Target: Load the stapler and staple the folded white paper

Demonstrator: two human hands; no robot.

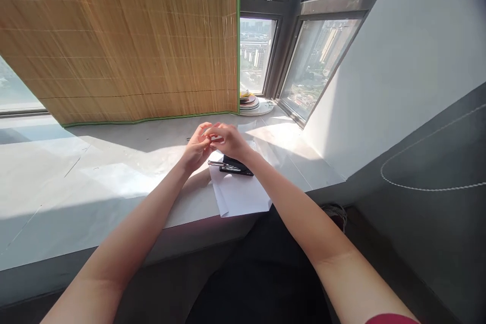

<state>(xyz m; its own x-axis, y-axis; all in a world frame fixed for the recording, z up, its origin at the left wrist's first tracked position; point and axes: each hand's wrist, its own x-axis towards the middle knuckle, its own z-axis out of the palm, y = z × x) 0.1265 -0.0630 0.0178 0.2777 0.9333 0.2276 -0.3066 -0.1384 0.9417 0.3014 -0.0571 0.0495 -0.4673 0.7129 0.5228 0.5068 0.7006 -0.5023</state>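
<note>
My left hand (196,149) and my right hand (230,142) meet above the window ledge, their fingers bent and fingertips pressed together. Whatever sits between them is too small or too hidden to make out. Just below my right hand lies a black and silver stapler (236,169), partly covered by that hand and wrist. It rests on white sheets of paper (245,197) near the front edge of the ledge. A thin dark tip (188,139) shows beside my left hand; its kind is unclear.
A bamboo blind (132,35) with green edging hangs at the back left. Stacked plates (250,104) stand in the window corner. Sunlight falls across the pale ledge (114,177). A bead cord (417,190) loops at the right, and a cable coil (336,212) lies below.
</note>
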